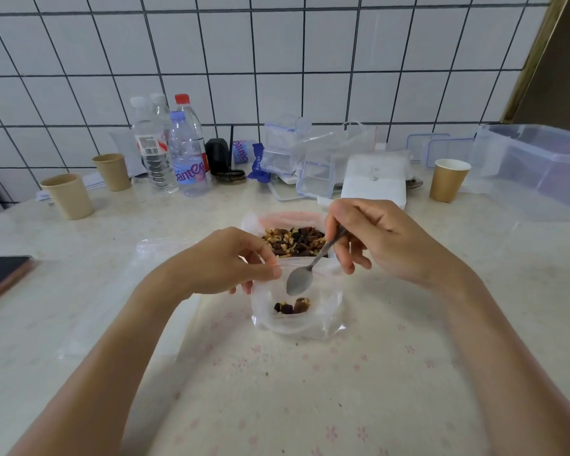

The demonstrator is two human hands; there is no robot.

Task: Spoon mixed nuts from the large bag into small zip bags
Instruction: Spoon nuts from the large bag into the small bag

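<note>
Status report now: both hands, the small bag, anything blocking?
Left hand pinches small bag rim open. Right hand holds spoon, bowl over the opening. Few nuts inside. Large bag behind; nothing blocking.

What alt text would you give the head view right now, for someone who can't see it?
The right hand holds a metal spoon, bowl down and empty, over a small zip bag whose mouth the left hand pinches open; a few nuts lie inside. Just behind stands the large bag of mixed nuts on a pale table.
</note>
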